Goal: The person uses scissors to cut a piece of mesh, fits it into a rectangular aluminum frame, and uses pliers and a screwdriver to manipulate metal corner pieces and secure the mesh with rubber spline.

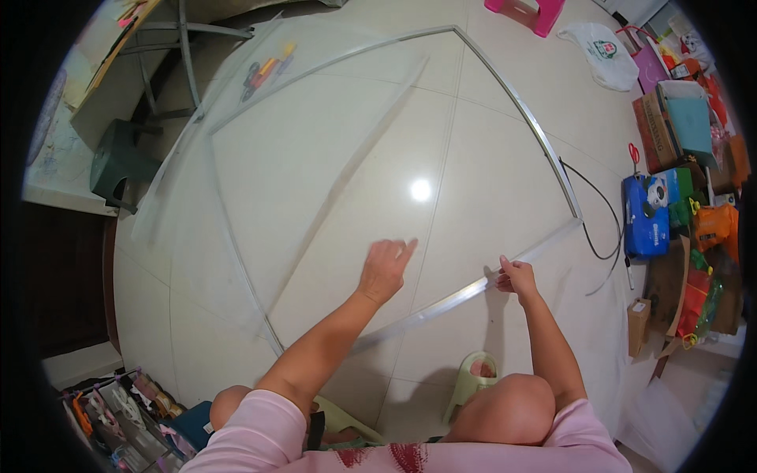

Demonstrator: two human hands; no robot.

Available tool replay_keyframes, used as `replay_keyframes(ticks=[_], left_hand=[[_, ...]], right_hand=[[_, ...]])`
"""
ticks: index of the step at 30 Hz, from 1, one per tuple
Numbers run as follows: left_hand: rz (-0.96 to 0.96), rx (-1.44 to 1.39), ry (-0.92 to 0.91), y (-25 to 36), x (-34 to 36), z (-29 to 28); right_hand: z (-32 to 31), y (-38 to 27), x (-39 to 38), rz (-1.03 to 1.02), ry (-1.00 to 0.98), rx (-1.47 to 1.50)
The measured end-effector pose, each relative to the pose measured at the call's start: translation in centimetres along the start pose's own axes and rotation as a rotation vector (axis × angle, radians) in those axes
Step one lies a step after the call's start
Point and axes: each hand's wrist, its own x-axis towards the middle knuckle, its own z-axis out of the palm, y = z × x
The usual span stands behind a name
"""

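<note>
A large silver metal frame (520, 106) lies on the tiled floor in front of me. Thin, see-through mesh or film (169, 185) spreads across it and past its left side. My right hand (516, 277) is closed at the frame's near bar, thumb and fingers pinched around its edge. Whether a thin strip is also between those fingers, I cannot tell. My left hand (384, 270) hovers over the middle, index finger stretched out, other fingers partly bent, nothing visible in it. A black cord (607, 206) curves on the floor beside the frame's right corner.
Boxes and bags, including a blue package (646, 217), line the right side, with red-handled scissors (633, 154) by them. At the left stand a green stool (122, 162) and a table. A pink stool (544, 16) and white plastic bag (603, 57) lie beyond. Slippers (471, 386) are on my feet.
</note>
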Motion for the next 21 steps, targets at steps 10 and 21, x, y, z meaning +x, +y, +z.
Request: replay_keyframes(ticks=[10,21], left_hand=[[-0.815,0.091,-0.212,-10.9,-4.2,-4.7],[-0.375,0.626,0.602,-15.9,-0.1,-24.2]], right_hand=[[2.9,2.1,-1.1,-0.916,0.183,-0.899],[7.0,5.8,-3.2,-0.925,-0.250,-0.749]])
